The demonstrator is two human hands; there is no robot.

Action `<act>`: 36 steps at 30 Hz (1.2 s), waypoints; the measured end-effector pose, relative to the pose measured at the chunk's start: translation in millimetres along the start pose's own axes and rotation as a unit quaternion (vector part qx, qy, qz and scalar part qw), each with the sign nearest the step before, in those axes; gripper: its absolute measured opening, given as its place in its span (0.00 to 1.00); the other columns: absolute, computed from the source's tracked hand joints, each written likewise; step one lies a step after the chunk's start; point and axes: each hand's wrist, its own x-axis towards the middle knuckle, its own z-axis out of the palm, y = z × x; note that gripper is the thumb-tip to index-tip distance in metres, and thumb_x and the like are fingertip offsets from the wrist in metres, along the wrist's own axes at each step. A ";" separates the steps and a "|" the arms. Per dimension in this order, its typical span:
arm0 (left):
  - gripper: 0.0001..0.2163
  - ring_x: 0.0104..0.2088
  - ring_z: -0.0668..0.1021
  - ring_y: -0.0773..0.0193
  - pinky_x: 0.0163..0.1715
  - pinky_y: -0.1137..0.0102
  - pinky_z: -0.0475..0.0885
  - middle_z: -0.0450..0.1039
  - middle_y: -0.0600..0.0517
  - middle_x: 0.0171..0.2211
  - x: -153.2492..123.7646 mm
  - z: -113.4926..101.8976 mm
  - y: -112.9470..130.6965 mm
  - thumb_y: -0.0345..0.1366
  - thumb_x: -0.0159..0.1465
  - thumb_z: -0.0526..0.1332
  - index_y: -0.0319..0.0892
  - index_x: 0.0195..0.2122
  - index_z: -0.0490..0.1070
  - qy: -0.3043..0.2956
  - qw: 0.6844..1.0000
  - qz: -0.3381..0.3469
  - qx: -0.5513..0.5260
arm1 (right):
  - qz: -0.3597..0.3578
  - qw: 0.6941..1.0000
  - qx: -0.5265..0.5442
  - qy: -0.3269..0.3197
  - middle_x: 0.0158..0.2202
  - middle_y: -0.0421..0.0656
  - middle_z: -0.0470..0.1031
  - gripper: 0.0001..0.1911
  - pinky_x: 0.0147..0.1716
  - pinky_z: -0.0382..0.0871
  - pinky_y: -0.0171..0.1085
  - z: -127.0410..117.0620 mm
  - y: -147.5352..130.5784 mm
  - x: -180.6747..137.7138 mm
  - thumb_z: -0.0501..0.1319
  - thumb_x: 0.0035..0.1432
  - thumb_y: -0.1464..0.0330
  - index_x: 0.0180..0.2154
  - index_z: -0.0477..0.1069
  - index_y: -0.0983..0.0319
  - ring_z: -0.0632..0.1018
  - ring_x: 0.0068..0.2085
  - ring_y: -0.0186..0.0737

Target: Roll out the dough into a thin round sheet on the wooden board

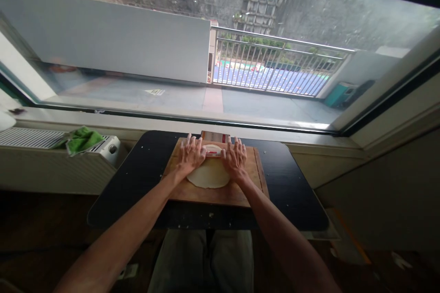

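Note:
A flattened round of pale dough [209, 175] lies on the wooden cutting board [242, 197]. Across its far part runs a whitish bar with red print [213, 151], its ends hidden under my hands. My left hand [191, 152] rests palm down over the bar's left end, fingers stretched forward and apart. Over the right end lies my right hand [235, 155], also flat with extended fingers. Both hands have pale, flour-like traces on the fingers. A flat orange-edged item [215, 136] shows just beyond the board, partly covered.
The board sits on a black table [285, 183] with small crumbs scattered on it. Behind the table are a windowsill [165, 127] and a large window. To the left, a green cloth [84, 139] lies on a white radiator [68, 160]. My legs are under the near edge.

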 end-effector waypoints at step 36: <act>0.33 0.84 0.56 0.36 0.79 0.36 0.56 0.60 0.32 0.81 36.6 1.8 0.6 0.44 0.78 0.51 0.37 0.81 0.61 -0.036 0.999 -0.011 0.022 | 0.009 0.998 0.021 -0.052 0.84 0.54 0.57 0.37 0.81 0.51 0.59 -13.1 -7.5 26.7 0.50 0.81 0.59 0.84 0.52 0.61 0.60 0.83 0.57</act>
